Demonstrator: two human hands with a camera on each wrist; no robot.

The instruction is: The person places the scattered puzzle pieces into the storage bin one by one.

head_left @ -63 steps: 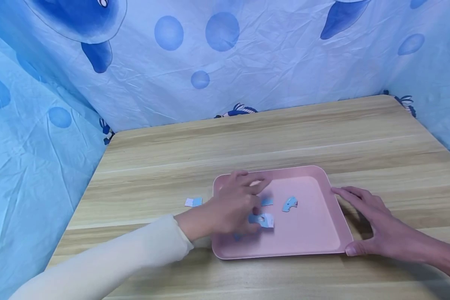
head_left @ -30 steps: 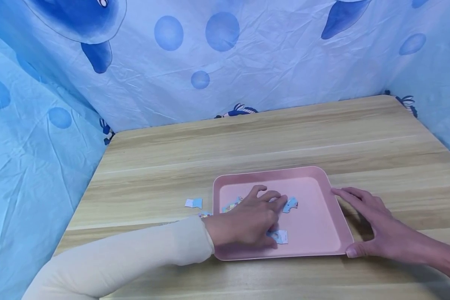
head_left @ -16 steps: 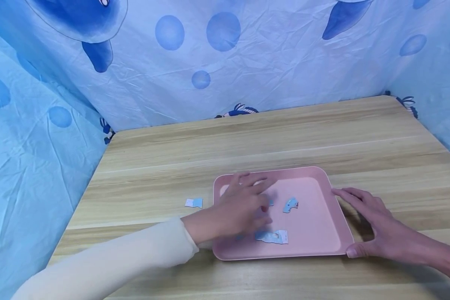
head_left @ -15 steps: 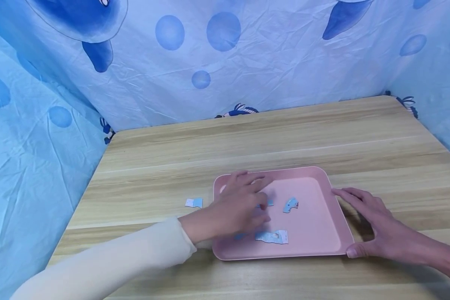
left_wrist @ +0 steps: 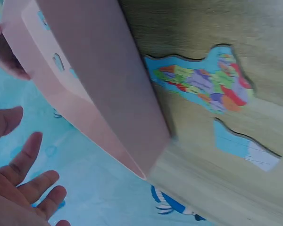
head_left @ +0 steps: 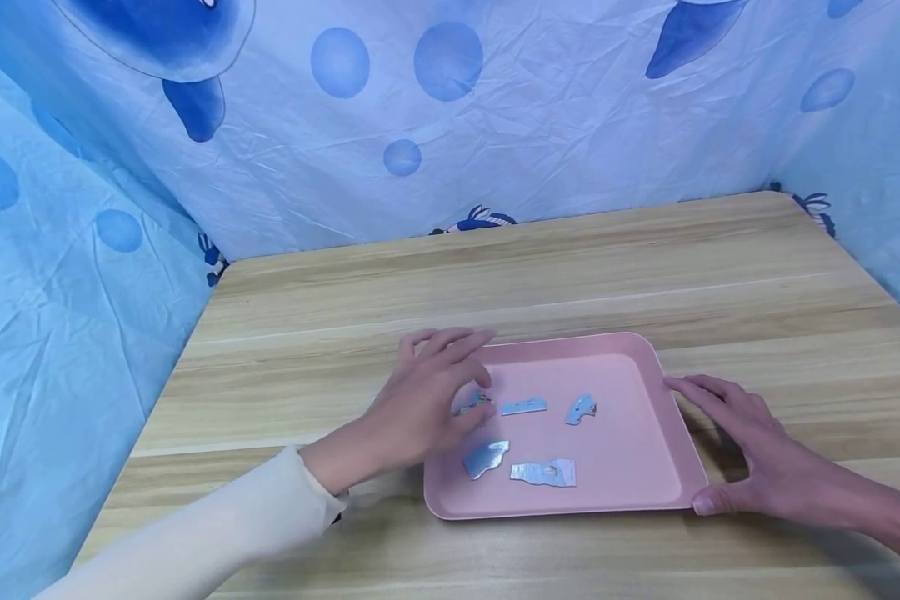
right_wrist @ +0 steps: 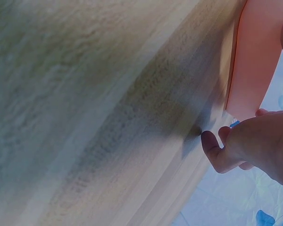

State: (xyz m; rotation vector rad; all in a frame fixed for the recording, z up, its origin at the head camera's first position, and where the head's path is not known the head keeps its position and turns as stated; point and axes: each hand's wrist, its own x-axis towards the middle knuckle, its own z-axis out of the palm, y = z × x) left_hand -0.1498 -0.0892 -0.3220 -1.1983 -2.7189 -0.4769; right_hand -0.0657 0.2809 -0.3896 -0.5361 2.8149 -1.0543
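Note:
In the head view, my left hand [head_left: 427,400] hovers over the left edge of the pink tray [head_left: 630,492]. Its thumb and fingers stand apart; the left wrist view shows nothing between them. Several flat map puzzle pieces lie in the tray: a long blue and pale piece [head_left: 543,472], a shiny blue piece [head_left: 486,458], a narrow strip [head_left: 523,406], a curved piece [head_left: 581,409] and a colourful piece [head_left: 476,402] partly behind the fingers. My right hand [head_left: 750,450] rests against the tray's right side, thumb at the near corner and fingertip on the rim.
Outside the tray, the left wrist view shows a multicoloured map piece [left_wrist: 203,80] and a blue-and-white piece [left_wrist: 245,145] on the wooden table [head_left: 307,325]. A blue curtain [head_left: 570,125] with sea-animal prints hangs behind the table and at its sides.
My left hand set the long blue and pale piece down near the tray's front, then let go and drew back left, uncovering the shiny blue piece. My right hand stays put.

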